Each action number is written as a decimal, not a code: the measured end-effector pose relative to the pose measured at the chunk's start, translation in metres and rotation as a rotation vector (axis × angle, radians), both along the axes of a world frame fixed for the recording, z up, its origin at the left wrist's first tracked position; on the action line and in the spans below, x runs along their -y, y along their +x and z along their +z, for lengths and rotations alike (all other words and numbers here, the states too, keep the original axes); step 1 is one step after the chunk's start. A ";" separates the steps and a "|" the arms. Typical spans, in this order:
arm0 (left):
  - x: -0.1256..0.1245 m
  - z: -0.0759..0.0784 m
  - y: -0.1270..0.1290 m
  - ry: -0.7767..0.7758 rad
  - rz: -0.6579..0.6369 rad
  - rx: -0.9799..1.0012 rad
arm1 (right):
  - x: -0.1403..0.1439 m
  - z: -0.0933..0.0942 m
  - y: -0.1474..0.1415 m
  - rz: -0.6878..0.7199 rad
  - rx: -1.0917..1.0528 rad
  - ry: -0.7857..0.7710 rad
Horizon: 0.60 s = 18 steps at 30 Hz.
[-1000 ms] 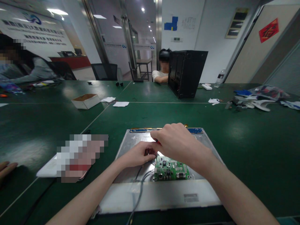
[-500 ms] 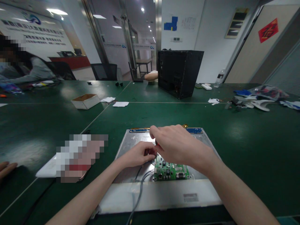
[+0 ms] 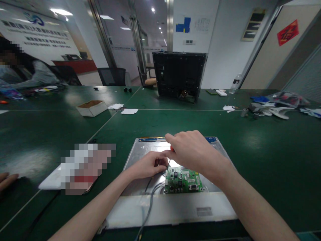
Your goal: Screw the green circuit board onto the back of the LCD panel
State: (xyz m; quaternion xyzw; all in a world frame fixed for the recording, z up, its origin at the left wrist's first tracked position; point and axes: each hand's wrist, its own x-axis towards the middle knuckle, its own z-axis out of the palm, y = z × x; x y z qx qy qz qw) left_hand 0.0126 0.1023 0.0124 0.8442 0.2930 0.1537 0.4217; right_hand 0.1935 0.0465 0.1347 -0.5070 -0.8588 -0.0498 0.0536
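A green circuit board (image 3: pixel 184 183) lies on the metal back of a display panel (image 3: pixel 173 209). My right hand (image 3: pixel 192 147) is closed around a screwdriver (image 3: pixel 172 148), its red handle mostly hidden; the thin shaft slants down to the board's upper left corner. Beside that tip, the thumb and fingers of my left hand (image 3: pixel 154 164) are pinched together. Whatever they hold, if anything, is too small to make out. Grey cables (image 3: pixel 151 202) run from the board's left side toward the front edge. Along the panel's far edge sits a blue circuit strip (image 3: pixel 150 139).
Across the green table stands a black monitor housing (image 3: pixel 179 73), with another person's arm (image 3: pixel 150 81) behind it. A cardboard box (image 3: pixel 92 108) and paper slips lie left of centre. To the right are plastic bags (image 3: pixel 287 98) and a bottle (image 3: pixel 235 83). Another person's hand (image 3: pixel 7 180) rests far left.
My right hand has risen slightly and shifted right, showing more of the screwdriver. The left hand stays in place. Across the table, the black housing has turned and moved left.
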 end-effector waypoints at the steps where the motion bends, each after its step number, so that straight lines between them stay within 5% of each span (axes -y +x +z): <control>1: 0.000 0.000 0.000 -0.011 0.012 0.000 | 0.000 0.000 0.000 -0.001 0.002 0.009; 11: 0.000 0.002 0.001 -0.013 0.041 -0.023 | 0.001 0.000 0.000 0.048 -0.036 0.000; 18: 0.000 -0.001 0.000 0.018 0.039 -0.031 | 0.005 0.003 0.002 0.211 -0.110 -0.044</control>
